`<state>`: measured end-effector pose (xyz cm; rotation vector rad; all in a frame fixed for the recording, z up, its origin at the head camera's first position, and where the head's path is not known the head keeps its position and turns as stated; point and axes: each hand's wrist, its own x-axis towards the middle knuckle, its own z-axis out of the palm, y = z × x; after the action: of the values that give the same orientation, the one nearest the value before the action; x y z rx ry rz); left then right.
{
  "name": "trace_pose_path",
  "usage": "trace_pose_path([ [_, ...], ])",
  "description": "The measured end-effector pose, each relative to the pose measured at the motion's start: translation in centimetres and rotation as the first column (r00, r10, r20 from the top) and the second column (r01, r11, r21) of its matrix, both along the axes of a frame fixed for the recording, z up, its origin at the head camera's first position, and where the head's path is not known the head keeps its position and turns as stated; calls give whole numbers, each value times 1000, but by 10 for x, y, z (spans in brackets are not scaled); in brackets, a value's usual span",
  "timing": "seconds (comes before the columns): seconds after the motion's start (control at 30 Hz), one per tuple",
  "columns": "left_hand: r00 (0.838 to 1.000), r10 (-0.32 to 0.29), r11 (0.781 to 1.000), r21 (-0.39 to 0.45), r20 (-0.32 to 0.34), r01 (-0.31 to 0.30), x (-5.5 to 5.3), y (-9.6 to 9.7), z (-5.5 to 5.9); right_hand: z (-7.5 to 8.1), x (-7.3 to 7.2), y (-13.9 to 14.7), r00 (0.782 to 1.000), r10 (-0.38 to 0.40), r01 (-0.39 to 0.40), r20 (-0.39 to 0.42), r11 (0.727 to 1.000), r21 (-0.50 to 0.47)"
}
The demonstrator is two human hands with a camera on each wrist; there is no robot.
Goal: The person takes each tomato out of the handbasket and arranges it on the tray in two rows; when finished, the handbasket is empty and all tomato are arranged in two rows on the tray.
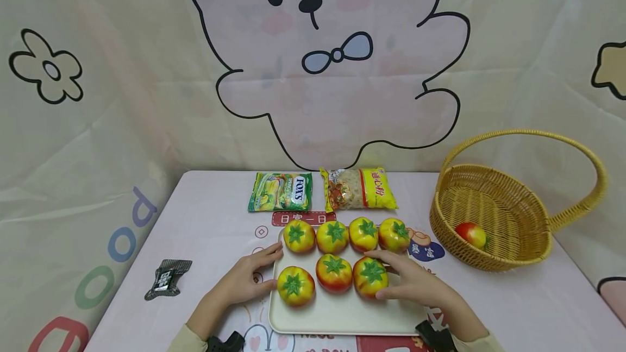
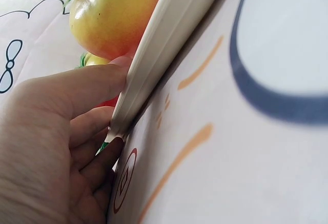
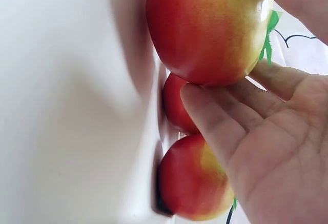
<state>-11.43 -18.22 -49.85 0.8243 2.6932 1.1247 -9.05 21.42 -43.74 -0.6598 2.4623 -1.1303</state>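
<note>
A cream rectangular tray (image 1: 342, 322) bears several yellow-red toy tomatoes (image 1: 332, 237) with green leaf tops, set in a back row and a front row. My right hand (image 1: 415, 281) grips the front row's rightmost tomato (image 1: 370, 277), with the thumb on its near side and fingers round its far side. In the right wrist view, the held tomato (image 3: 210, 29) is large and close, and two others show past the fingers. At the tray's left rim (image 2: 154, 44), my left hand (image 1: 246, 276) rests with fingers spread along the edge, beside the front-left tomato (image 1: 295, 286).
On the right stands a wicker basket (image 1: 489, 178) with a tall handle, a red-yellow fruit (image 1: 471, 235) inside. Behind the tray lie a green candy bag (image 1: 280, 192) and a yellow pasta bag (image 1: 359, 189). A small black packet (image 1: 168, 278) lies at left.
</note>
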Motion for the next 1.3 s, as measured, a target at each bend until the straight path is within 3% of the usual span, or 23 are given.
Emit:
trace_pose_path([
  [0.7,1000,-4,1000,-12,-6,4,0,0,-2,4,2,2,1000,-9,9,17,1000,-14],
  [0.97,1000,1,1000,-13,12,-1,0,0,-2,13,3,14,999,-42,42,11,999,8],
  [1.13,1000,-1,1000,0,3,1,1,0,0,22,0,33,987,-121,122,-106,992,9],
  [1.3,1000,3,1000,3,10,-3,0,0,0,32,-2,62,936,-239,248,-257,969,4],
])
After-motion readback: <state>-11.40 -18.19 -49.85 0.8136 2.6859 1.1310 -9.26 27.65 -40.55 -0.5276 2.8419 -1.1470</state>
